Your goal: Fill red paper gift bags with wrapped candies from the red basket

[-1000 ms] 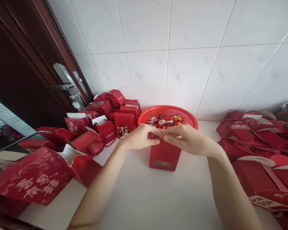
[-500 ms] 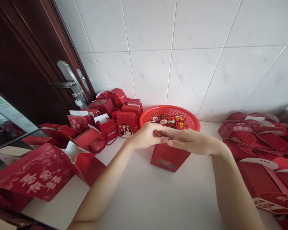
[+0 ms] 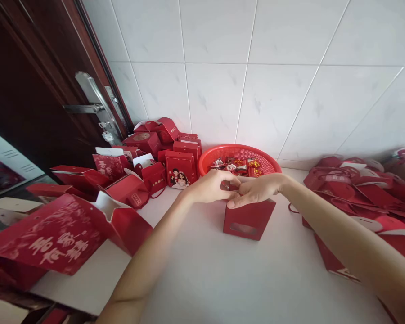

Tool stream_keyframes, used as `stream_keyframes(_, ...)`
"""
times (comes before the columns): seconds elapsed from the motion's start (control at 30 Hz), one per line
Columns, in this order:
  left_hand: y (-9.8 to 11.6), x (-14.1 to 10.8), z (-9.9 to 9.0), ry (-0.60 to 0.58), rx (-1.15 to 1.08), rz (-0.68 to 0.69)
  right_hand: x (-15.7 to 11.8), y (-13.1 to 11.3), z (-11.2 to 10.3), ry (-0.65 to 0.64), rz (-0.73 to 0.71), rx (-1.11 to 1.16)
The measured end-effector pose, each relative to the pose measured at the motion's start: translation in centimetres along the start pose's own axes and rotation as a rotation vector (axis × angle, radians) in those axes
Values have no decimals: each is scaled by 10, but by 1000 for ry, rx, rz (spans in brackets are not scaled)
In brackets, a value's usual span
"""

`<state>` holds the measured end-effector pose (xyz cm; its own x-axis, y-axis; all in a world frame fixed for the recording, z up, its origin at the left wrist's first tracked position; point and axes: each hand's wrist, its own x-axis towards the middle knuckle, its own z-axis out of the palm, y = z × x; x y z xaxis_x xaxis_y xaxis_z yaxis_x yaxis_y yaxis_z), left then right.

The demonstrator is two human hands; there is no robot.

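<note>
A small red gift box point(image 3: 248, 221) with a clear oval window low on its front stands upright on the white tabletop point(image 3: 205, 261). My right hand point(image 3: 258, 189) lies across its top edge, thumb in front and the other fingers bent over behind. From the left, my left hand point(image 3: 218, 185) curls its fingers and thumb at the box's top left corner, its fingertips meeting the right hand. The fingertips are partly hidden where the hands meet. Just behind, a red plastic basket point(image 3: 273, 167) holds several wrapped candies point(image 3: 243, 166).
Many red gift boxes point(image 3: 131, 191) stand on the left, including a large one with pale characters point(image 3: 59, 243). More folded red boxes point(image 3: 357, 189) pile up on the right. A white tiled wall point(image 3: 216, 99) and a dark door with a metal handle point(image 3: 84, 108) bound the back.
The red gift box has shifted slightly right and now sits more upright. My right forearm has swung out to the right, and my right hand is flatter over the box top.
</note>
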<state>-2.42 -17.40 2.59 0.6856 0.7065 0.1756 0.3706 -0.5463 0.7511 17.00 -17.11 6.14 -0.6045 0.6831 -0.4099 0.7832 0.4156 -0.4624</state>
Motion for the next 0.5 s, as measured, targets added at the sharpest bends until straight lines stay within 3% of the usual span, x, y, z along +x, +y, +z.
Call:
stream_keyframes(0.07,-1,0,-1,-19,2,-21,5,-3,-4,-236,57,52)
stream_keyframes(0.1,-1,-1,-2,-24,0,-25,6,-4,-5,-275,55,79)
stream_keyframes(0.27,1,0,-3,-67,0,-17,9,-5,-5,-316,88,189)
stream_keyframes(0.4,4,-1,-2,-105,8,25,11,-5,-2,-331,172,138)
stream_keyframes(0.5,6,-1,-2,-113,13,37,11,-4,-3,-368,142,121)
